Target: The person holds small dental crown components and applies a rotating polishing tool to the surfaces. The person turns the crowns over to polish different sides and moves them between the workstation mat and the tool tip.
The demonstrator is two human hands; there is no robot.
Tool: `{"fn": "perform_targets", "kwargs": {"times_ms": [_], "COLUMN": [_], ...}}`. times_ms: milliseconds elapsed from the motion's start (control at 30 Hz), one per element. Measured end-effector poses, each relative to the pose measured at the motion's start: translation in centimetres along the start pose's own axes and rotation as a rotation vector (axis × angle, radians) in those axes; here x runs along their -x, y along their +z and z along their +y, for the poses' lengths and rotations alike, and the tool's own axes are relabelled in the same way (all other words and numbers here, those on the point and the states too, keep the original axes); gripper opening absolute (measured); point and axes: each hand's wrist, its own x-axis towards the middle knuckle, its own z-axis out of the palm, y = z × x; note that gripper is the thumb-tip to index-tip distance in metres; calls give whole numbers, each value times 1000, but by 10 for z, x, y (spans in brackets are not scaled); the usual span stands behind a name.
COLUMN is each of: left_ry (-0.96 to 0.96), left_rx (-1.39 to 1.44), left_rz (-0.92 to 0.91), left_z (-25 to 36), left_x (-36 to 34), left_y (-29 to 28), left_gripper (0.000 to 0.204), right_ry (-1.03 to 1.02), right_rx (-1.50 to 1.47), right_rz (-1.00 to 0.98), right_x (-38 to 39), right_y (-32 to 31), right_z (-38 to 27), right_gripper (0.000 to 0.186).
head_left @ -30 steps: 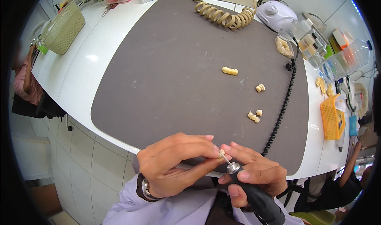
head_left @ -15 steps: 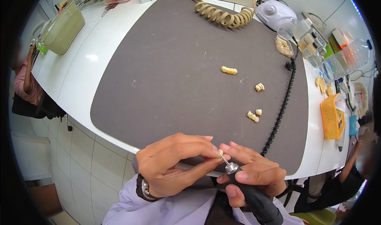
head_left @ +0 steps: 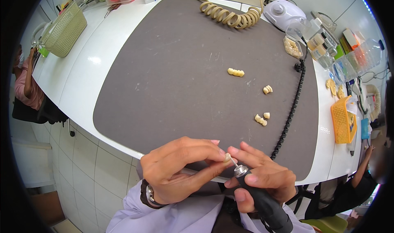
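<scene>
Between the thumb and fingertips of my left hand [head_left: 182, 165] is pinched a small cream dental crown [head_left: 227, 157]. My right hand [head_left: 266, 173] is closed round a black rotary handpiece [head_left: 262, 204] with a silver collar. Its thin bur [head_left: 234, 162] points up and left, its tip at the crown; whether it touches cannot be made out. Further off on the grey mat [head_left: 176, 81] lie a cream dental bridge [head_left: 236, 72], a short ribbed tooth piece [head_left: 267, 89], a knobbly bridge [head_left: 260, 120] and a single crown [head_left: 266, 115].
A black coiled cord [head_left: 292, 114] crosses the mat's right side. Beyond stand a beige coiled hose [head_left: 232, 18], a white rounded machine [head_left: 283, 14] and an open box of tooth pieces [head_left: 292, 47]. An orange basket [head_left: 342, 120] is right, a green basket [head_left: 63, 29] far left. Other people sit at both sides.
The handpiece's head has shifted slightly upward and to the right hand's fingers have lifted and spread a little. My left hand keeps its pinch on the crown, nearly still.
</scene>
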Motion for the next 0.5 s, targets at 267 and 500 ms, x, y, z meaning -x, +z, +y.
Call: {"fn": "perform_targets", "kwargs": {"times_ms": [267,500], "left_ry": [25,12], "left_rx": [-17,-14], "left_rz": [-7,-47], "left_z": [-1,-3], "left_x": [-3,-3], "left_y": [1,-1], "left_gripper": [24,23], "right_ry": [-44,-110], "right_rx": [14,212], "right_rz": [-41,-215], "right_x": [1,-5], "right_y": [-6,-12], "right_z": [-1,2], "right_gripper": [34,33]}}
